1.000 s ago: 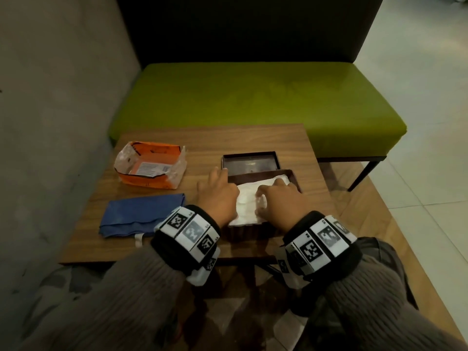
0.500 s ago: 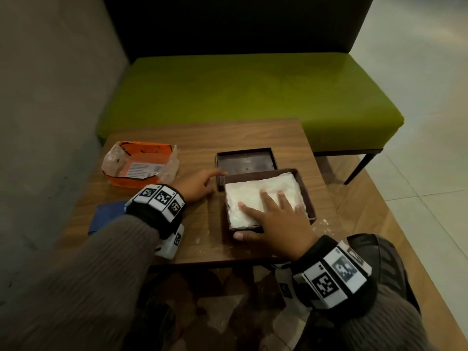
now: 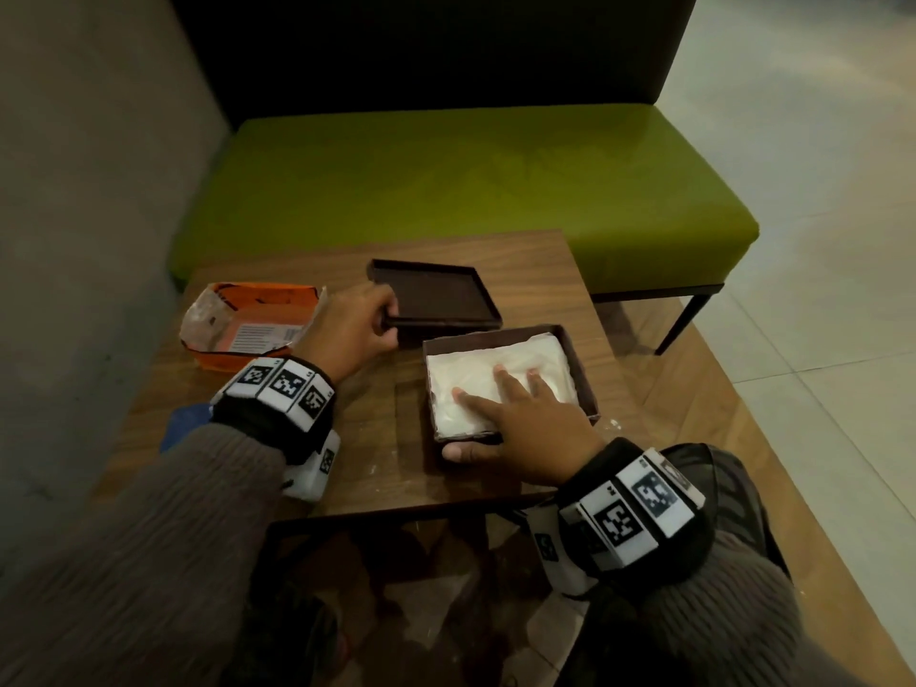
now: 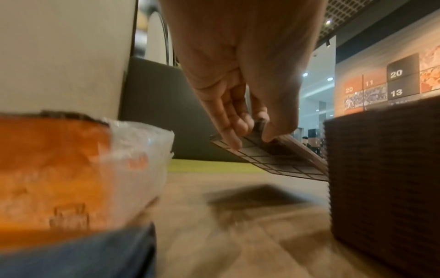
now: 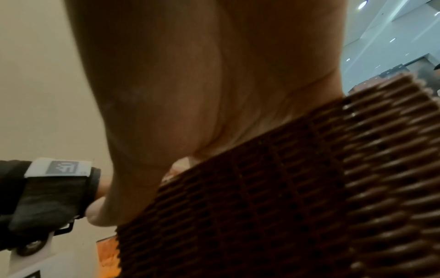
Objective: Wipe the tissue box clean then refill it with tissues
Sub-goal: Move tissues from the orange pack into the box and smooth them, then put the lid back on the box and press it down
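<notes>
Lifted at its left edge since half a second ago, the dark brown shallow rectangular lid [image 3: 438, 297] now tilts off the wooden desk [image 3: 376, 438], where before it lay flat with the left hand only touching its near corner. That left hand [image 3: 352, 327] now pinches the lid's left edge, thumb on top and fingers [image 4: 228, 120] underneath against a gridded underside, as the left wrist view shows; the lid's shadow falls on the desk below it. Just in front of the lid and to its right sits the dark brown woven tissue box [image 3: 577, 359], open-topped, standing on the desk near its right front part. A stack of white tissues [image 3: 495, 384] fills the box nearly to the rim. The right hand [image 3: 535, 423] stays where it was, fingers spread flat on the tissues and thumb pressed against the outside of the box's near wall; the right wrist view shows the palm against the woven side [image 5: 285, 188]. Left of the lid lies a torn orange and clear plastic tissue wrapper [image 3: 250, 324], empty-looking and open upward. A blue cloth [image 3: 186, 428] lies on the desk's left front, mostly hidden under the left sleeve. Beyond the desk stands a green padded bench [image 3: 471, 190] with a dark backrest
</notes>
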Available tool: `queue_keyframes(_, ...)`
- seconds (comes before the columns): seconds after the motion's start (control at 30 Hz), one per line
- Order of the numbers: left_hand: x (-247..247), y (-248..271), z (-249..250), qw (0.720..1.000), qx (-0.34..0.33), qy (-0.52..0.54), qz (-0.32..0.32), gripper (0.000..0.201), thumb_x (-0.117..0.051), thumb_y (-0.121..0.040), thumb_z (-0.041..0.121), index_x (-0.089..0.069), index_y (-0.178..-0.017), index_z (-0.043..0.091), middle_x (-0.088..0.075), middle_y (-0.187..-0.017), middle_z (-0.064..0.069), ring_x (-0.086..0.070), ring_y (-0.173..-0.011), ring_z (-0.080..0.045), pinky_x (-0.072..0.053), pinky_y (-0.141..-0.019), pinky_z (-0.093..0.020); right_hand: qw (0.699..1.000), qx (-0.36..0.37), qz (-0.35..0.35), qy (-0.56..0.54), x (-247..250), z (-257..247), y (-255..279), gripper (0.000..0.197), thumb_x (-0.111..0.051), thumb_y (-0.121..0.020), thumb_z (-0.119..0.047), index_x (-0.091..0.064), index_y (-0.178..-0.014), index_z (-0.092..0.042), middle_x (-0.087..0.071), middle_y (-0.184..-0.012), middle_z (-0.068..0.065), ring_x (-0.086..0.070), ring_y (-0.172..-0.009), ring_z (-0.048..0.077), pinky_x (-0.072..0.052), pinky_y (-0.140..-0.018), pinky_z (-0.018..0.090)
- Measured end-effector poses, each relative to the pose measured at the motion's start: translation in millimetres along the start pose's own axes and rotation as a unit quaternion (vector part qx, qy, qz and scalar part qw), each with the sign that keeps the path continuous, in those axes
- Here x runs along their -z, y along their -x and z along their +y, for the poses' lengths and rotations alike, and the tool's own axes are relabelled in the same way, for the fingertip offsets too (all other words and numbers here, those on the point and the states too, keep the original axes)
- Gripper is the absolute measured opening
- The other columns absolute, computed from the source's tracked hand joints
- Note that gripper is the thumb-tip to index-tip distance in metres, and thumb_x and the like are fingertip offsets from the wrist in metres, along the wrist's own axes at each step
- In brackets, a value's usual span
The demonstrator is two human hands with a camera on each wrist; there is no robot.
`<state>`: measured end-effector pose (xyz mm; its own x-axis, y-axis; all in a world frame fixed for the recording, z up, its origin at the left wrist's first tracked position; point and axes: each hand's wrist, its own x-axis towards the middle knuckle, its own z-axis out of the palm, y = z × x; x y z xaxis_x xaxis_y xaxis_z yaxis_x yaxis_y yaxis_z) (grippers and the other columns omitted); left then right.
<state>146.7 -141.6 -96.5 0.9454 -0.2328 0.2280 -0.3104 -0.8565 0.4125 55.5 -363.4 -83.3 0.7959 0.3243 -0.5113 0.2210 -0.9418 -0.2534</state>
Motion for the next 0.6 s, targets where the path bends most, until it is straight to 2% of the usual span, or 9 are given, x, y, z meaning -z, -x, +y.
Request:
queue_keyframes(0.03,9.3,-0.1,1.4,0.999,-0.003,0.010,0.031,0.018,-0.069,-0.074,0.006,-0.056,-0.084,0.013,-0.049,-0.078,0.000,-0.048,-0.071,-0.016,-0.043,-0.071,-0.029,1.000,0.001,0.006,-0.019,2.5,0.5,2.5,0.080,-0.039,-0.077,-0.079,-0.009,-0.147,-0.051,0.007,-0.161,-0.002,0.010,-0.147,0.033,-0.016,-0.112,0.061)
queue_keyframes(0.17,52.7,2.0,13.3,0.979,-0.010,0.073,0.191,0.018,-0.068,-0.077,0.002,-0.057,-0.090,0.009,-0.043,-0.089,0.002,-0.045,-0.070,-0.012,-0.037,-0.063,-0.009,0.986,0.019,0.110,-0.124,10.0,2.8,11.6,0.081,-0.041,-0.078,-0.076,-0.016,-0.148,-0.044,-0.011,-0.160,0.002,-0.009,-0.147,0.024,-0.026,-0.113,0.053)
queue_keyframes(0.23,70.6,7.6,25.6,0.957,-0.022,0.139,0.254,0.020,-0.069,-0.080,0.009,-0.057,-0.093,0.016,-0.043,-0.093,0.011,-0.049,-0.070,-0.006,-0.045,-0.068,-0.011,0.960,0.033,0.203,-0.189,14.7,4.5,16.6,0.083,-0.039,-0.079,-0.074,-0.018,-0.149,-0.035,-0.021,-0.158,0.003,-0.019,-0.144,0.020,-0.031,-0.112,0.043)
queue_keyframes(0.27,77.0,11.6,34.2,0.944,-0.026,0.184,0.271,0.022,-0.069,-0.080,0.012,-0.055,-0.091,0.023,-0.045,-0.093,0.014,-0.053,-0.070,-0.006,-0.051,-0.069,-0.019,0.939,0.039,0.253,-0.229,17.9,5.6,18.9,0.082,-0.040,-0.083,-0.069,-0.017,-0.150,-0.029,-0.024,-0.156,0.003,-0.023,-0.143,0.018,-0.031,-0.110,0.036)
queue_keyframes(0.33,82.6,21.0,54.7,0.915,-0.012,0.294,0.275,0.025,-0.069,-0.082,0.015,-0.052,-0.089,0.032,-0.054,-0.085,0.006,-0.059,-0.065,-0.015,-0.056,-0.065,-0.032,0.881,0.046,0.342,-0.323,25.0,8.7,23.7,0.075,-0.043,-0.092,-0.055,-0.015,-0.151,-0.021,-0.025,-0.156,0.001,-0.027,-0.141,0.014,-0.027,-0.110,0.027)
queue_keyframes(0.4,79.7,29.7,72.5,0.883,0.006,0.392,0.257,0.017,-0.066,-0.085,0.016,-0.055,-0.091,0.027,-0.060,-0.079,-0.002,-0.060,-0.054,-0.012,-0.057,-0.060,-0.031,0.821,0.055,0.407,-0.396,31.8,11.1,30.4,0.067,-0.042,-0.095,-0.049,-0.018,-0.151,-0.018,-0.031,-0.154,0.004,-0.033,-0.138,0.013,-0.031,-0.112,0.032)
queue_keyframes(0.47,69.7,34.9,80.9,0.862,0.041,0.455,0.220,0.010,-0.063,-0.086,0.020,-0.059,-0.096,0.018,-0.058,-0.066,0.003,-0.055,-0.045,-0.008,-0.053,-0.053,-0.027,0.781,0.059,0.449,-0.430,34.0,15.2,34.4,0.054,-0.039,-0.098,-0.046,-0.031,-0.143,-0.018,-0.047,-0.140,0.004,-0.046,-0.125,0.013,-0.039,-0.105,0.033)
queue_keyframes(0.53,53.5,37.7,81.2,0.845,0.094,0.497,0.172,0.016,-0.059,-0.089,0.024,-0.062,-0.100,0.012,-0.045,-0.047,0.007,-0.045,-0.039,-0.008,-0.044,-0.047,-0.023,0.767,0.039,0.467,-0.438,31.9,20.7,35.5,0.033,-0.040,-0.098,-0.043,-0.045,-0.122,-0.020,-0.060,-0.109,-0.003,-0.056,-0.103,0.014,-0.046,-0.093,0.038)
queue_keyframes(0.6,38.0,40.2,82.7,0.827,0.150,0.525,0.133,0.016,-0.054,-0.093,0.025,-0.065,-0.097,0.013,-0.041,-0.048,0.004,-0.036,-0.037,-0.005,-0.035,-0.041,-0.019,0.773,-0.007,0.454,-0.443,27.7,29.4,34.2,0.029,-0.041,-0.098,-0.044,-0.049,-0.103,-0.017,-0.059,-0.086,-0.003,-0.060,-0.086,0.021,-0.048,-0.077,0.040)
